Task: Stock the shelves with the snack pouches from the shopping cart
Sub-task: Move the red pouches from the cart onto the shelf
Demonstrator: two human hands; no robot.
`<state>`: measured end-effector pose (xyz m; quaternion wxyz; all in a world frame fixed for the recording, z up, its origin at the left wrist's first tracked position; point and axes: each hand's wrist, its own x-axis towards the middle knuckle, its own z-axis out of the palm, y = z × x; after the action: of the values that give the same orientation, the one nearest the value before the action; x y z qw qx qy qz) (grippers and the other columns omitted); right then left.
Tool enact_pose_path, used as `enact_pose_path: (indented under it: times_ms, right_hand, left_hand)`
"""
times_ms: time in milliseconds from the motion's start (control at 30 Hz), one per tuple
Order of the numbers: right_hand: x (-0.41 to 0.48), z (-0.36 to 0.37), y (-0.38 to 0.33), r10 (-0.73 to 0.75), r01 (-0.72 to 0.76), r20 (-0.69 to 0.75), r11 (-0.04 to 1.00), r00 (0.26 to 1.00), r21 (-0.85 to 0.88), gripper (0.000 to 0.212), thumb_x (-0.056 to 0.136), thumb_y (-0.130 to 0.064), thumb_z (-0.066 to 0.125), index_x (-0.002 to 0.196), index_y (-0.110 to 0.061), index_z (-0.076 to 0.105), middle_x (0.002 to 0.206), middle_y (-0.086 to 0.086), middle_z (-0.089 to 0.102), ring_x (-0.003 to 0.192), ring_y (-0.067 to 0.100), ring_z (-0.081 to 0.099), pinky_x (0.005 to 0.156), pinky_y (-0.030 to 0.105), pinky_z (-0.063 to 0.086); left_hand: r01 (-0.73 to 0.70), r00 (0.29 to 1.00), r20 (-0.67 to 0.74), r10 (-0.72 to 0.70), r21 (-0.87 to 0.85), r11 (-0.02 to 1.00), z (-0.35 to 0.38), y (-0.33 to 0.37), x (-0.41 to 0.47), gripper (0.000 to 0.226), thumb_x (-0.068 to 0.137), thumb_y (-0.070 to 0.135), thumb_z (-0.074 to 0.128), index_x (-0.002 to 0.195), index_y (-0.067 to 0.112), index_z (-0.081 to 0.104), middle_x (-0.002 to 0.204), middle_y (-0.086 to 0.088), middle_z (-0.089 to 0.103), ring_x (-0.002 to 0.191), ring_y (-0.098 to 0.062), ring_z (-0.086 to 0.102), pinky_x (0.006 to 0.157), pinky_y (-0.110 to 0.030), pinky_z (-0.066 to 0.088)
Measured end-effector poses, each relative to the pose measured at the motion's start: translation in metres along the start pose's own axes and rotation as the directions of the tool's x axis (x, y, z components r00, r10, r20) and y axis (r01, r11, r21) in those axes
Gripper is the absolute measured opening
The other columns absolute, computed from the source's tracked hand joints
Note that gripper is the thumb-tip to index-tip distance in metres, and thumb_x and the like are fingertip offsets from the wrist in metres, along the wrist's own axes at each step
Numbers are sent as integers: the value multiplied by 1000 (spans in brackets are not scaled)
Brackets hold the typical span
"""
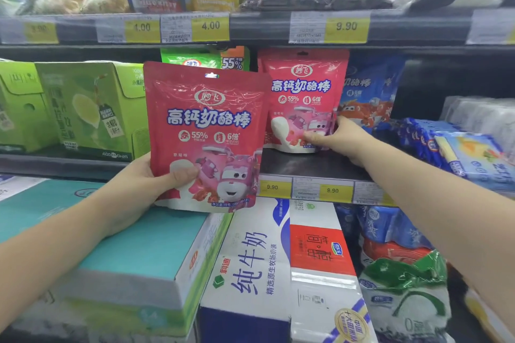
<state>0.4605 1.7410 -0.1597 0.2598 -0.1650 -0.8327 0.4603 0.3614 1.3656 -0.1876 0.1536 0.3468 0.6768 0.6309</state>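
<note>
1. The left hand [145, 184] grips a red snack pouch [206, 131] by its lower left corner, thumb across the front. It holds the pouch upright in front of the middle shelf [320, 167]. The pouch reads "高钙奶酪棒", "55%" and "6倍" above a pink cartoon plane.
2. The right hand [331, 136] pinches the lower right edge of a second red pouch [303, 92] with the same print, which stands near that shelf's front edge.
3. Yellow price tags [331, 190] on that edge read "9.90". The upper tags [211, 25] read "4.00" and "9.90".
4. A green pouch [203, 60] marked "55%" is mostly hidden behind the held pouch. A blue pouch [367, 92] stands just right of the second one.
5. Green cartons [92, 108] fill the shelf's left end. Below, a white carton [250, 259] reads "纯牛奶".
6. The tags' small print is too blurred to read.
</note>
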Motion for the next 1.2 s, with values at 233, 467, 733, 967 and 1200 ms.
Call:
enact_pose_path:
  times_ms: [233, 467, 733, 967, 1200]
  right_hand:
    - [-31, -9, -2, 123, -140, -116, 978, 986, -152, 103, 51, -79, 85, 128, -18, 55, 121, -5, 66, 110, 14, 63, 97, 34, 51]
    - [-103, -13, -40, -230, 228, -100, 973, 968, -25, 67, 92, -68, 47, 144, -26, 42, 131, -13, 60, 117, -5, 56, 105, 24, 44]
    - [-98, -1, -29, -262, 255, -57, 961, 963, -107, 118, 75, -43, 88, 157, -43, 3, 135, -10, 62, 113, 3, 66, 102, 28, 52]
    - [-98, 2, -23, -273, 231, -134, 936, 953, -267, 131, 76, -36, 89, 160, -33, -11, 149, -9, 45, 120, -1, 45, 101, 18, 34]
    - [-96, 0, -25, -284, 177, -167, 865, 944, -469, 128, 78, -33, 88, 158, -44, -12, 142, 4, 49, 122, 21, 56, 103, 41, 49]
  left_hand:
    - [7, 1000, -20, -7, 13, 1000, 15, 9, 6, 48, 79, 33, 85, 121, 21, 66, 113, -4, 76, 108, -29, 70, 97, -46, 53]
    - [10, 997, 75, -5, -65, 998, 80, 32, 43, 40, 77, 41, 77, 113, 24, 70, 111, -6, 76, 92, -19, 60, 84, -32, 47]
    - [-94, 987, 140, 83, 72, 993, 115, 38, 103, 33, 93, 34, 71, 122, 20, 67, 114, 1, 76, 107, -19, 71, 100, -38, 54]
    - [-240, 930, -153, 335, 441, 865, 123, 21, 96, 84, 83, 48, 77, 147, 21, 29, 132, 1, 58, 117, -15, 60, 101, -32, 49]
    - [-288, 924, 47, 381, 740, 608, 135, 19, 86, 116, 85, 43, 76, 159, 32, -13, 135, -9, 39, 117, -24, 53, 104, -32, 41]
